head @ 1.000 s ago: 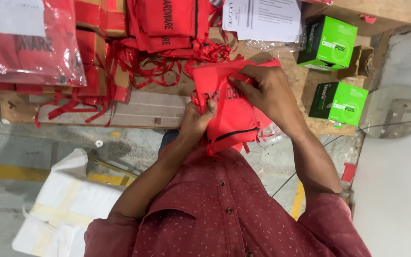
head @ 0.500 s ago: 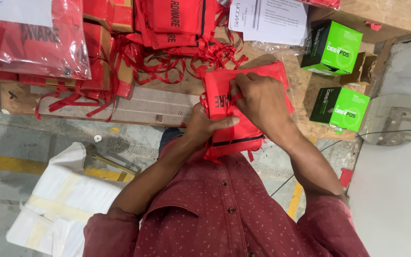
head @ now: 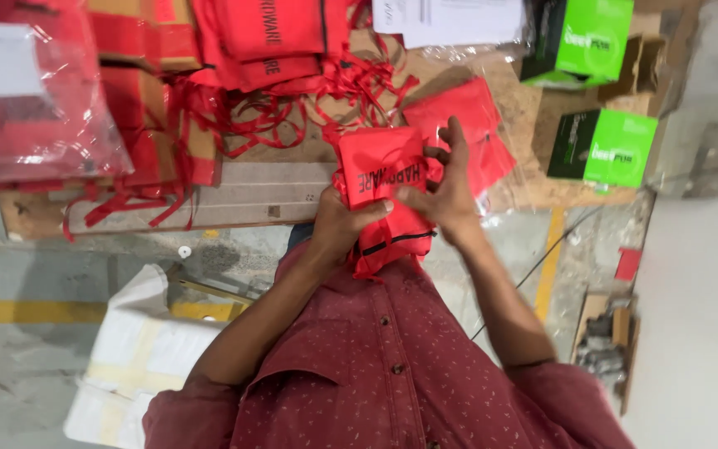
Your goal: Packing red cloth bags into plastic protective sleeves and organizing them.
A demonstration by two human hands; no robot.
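Note:
I hold a folded red fabric pouch (head: 380,170) with black lettering and a black zipper in front of my chest. My left hand (head: 338,220) grips its lower left side, thumb pressed across the cloth. My right hand (head: 446,187) clasps the pouch's right edge, fingers partly spread over the fold. Behind the pouch lies another flat red pouch (head: 467,125) on clear plastic.
A wooden table (head: 542,187) carries a pile of red pouches with tangled red straps (head: 268,50), plastic-wrapped red bundles (head: 31,108), a grey board (head: 243,195), white papers (head: 459,17) and two green boxes (head: 612,145). White wrapped packages (head: 139,349) sit on the floor at left.
The pouch has been folded smaller and turned so its lettering faces up. Both hands have shifted left and closer together around it.

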